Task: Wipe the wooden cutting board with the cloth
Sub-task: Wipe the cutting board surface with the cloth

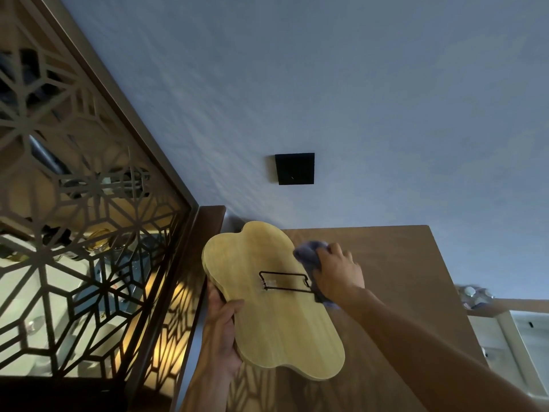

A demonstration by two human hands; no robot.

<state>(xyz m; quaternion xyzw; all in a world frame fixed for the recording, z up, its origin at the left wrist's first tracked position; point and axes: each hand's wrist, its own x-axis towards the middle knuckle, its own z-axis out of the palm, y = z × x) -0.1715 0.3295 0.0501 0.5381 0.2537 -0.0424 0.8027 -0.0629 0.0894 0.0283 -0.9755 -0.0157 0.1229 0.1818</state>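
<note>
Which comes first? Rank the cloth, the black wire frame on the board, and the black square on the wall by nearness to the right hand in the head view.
1. cloth, gripped in the right hand.
2. black wire frame, just left of the hand, on the cutting board.
3. black square, up on the wall.

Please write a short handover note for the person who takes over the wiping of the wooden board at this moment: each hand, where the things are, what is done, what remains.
Left hand: grips the near left edge of the wooden cutting board and holds it tilted above the brown tabletop.
Right hand: closed on the bluish cloth, pressing it at the board's right edge, beside the black wire fitting on the board's face.
Done: cannot tell how much is wiped; the surface shows no marks either way.
Left: probably pass the cloth over the remaining face and around the wire fitting, then set the board down.
</note>
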